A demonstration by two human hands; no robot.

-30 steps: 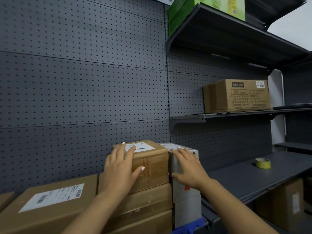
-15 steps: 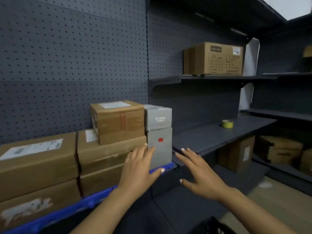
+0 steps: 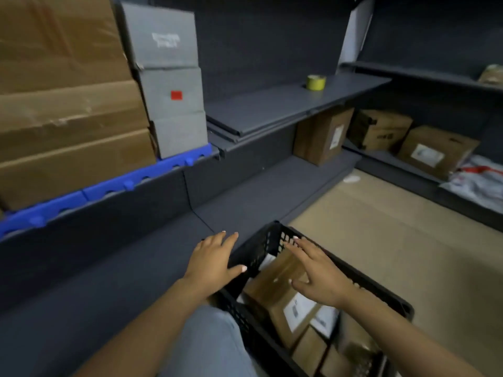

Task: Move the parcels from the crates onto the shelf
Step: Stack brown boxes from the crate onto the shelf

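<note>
Both hands reach down with fingers spread and straight, holding nothing. The right hand (image 3: 317,276) hovers over the open top of a black lattice-walled crate (image 3: 262,247) that stands on the floor, and directly beneath its palm lies a brown cardboard parcel (image 3: 275,288) with a white label, packed in among several more brown parcels (image 3: 310,346) toward the wrist side of the crate. The left hand (image 3: 213,261) hangs just outside the crate's near wall, its thumb close to the rim; whether it touches the plastic cannot be told. Beyond the left hand's fingertips and higher up, a blue tray (image 3: 114,183) on the shelf carries a stack of large brown boxes (image 3: 70,137), with three grey boxes (image 3: 174,83) piled just beside them, the middle one bearing a red sticker. Farther out past the right hand's fingertips, a dark grey shelf (image 3: 272,107) holds a roll of yellow tape (image 3: 316,82). Below that shelf stands another brown box (image 3: 321,137), and more boxes sit on a low shelf well off to the right.
</note>
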